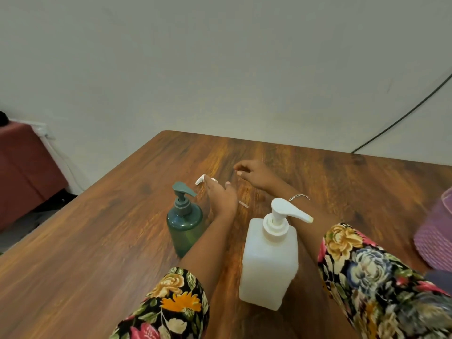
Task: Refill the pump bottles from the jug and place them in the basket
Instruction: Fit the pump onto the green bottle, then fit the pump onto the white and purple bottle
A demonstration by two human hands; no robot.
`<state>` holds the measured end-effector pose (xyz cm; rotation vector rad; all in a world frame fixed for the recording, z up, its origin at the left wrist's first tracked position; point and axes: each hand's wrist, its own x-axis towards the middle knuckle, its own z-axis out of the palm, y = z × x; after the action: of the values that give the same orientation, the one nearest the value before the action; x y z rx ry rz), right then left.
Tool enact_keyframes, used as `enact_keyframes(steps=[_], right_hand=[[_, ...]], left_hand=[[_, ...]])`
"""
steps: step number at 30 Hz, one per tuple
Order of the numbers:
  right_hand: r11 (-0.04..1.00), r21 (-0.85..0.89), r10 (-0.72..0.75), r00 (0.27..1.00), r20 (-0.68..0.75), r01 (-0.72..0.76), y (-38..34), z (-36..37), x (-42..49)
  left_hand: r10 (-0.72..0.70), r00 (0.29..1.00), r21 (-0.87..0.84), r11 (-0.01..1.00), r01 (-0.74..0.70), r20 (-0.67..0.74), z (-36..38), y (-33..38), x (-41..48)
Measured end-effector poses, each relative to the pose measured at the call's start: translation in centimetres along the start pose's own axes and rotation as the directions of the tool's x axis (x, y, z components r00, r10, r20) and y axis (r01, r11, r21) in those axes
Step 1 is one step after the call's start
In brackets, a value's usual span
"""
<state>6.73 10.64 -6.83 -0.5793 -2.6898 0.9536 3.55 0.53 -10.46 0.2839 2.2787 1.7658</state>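
A dark green pump bottle (184, 226) stands upright on the wooden table (97, 241). Right of it, nearer to me, stands a white square pump bottle (269, 260) with its pump on. My left hand (221, 196) lies just behind the green bottle, closed over a loose white pump head (200, 179); the nozzle pokes out past my fingertips and the dip tube (243, 204) sticks out behind my palm. My right hand (252, 173) rests farther back with fingers curled loosely down, nothing visible in it. A purple woven basket (435, 231) sits at the right edge.
A pale wall runs close behind the table's far edge. A black cable (401, 116) hangs along the wall at the right. A dark red covered piece of furniture (24, 167) stands beyond the table's left side.
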Motion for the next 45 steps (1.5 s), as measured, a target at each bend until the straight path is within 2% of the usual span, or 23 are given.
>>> enact_keyframes(steps=[5,10,20,24,28,35,39,42,45], right_hand=[[1.0,-0.014,-0.004,0.99,0.142,0.006,0.3,2.4,2.3],[0.996,0.077,0.023,0.977,0.211,-0.04,0.3,4.0,3.2],[0.954,0.283,0.055,0.986,0.158,-0.099,0.5,5.1,3.4],[0.92,0.381,0.061,0.994,0.092,-0.091,0.5,4.2,3.0],[0.852,0.507,0.138,0.99,0.018,-0.128,0.1,2.8,2.6],[0.783,0.608,0.223,0.972,-0.077,-0.131,-1.7,0.1,0.5],[0.763,0.64,0.235,0.961,-0.143,-0.091,-3.2,-2.4,-1.1],[0.794,0.607,0.206,0.955,-0.211,-0.037,-4.5,-4.3,-2.4],[0.838,0.546,0.178,0.944,-0.278,0.003,-5.4,-6.2,-3.9]], left_hand=[[-0.062,0.996,-0.034,0.998,0.06,-0.069,0.4,-0.4,2.2],[-0.137,0.981,-0.089,0.988,0.126,-0.137,1.0,-1.0,3.2],[-0.13,0.983,-0.209,0.973,0.101,-0.127,2.0,-0.8,3.7],[-0.001,0.994,-0.245,0.969,-0.026,-0.109,1.8,-0.5,3.0],[0.128,0.988,-0.277,0.949,-0.147,-0.086,1.6,-0.1,1.8],[0.273,0.962,-0.364,0.898,-0.246,0.025,0.1,1.8,-0.4],[0.438,0.895,-0.292,0.87,-0.397,0.088,-1.4,3.2,-1.5],[0.545,0.826,-0.294,0.821,-0.49,0.145,-2.4,4.7,-2.6],[0.594,0.791,-0.304,0.788,-0.535,0.148,-3.6,6.6,-4.0]])
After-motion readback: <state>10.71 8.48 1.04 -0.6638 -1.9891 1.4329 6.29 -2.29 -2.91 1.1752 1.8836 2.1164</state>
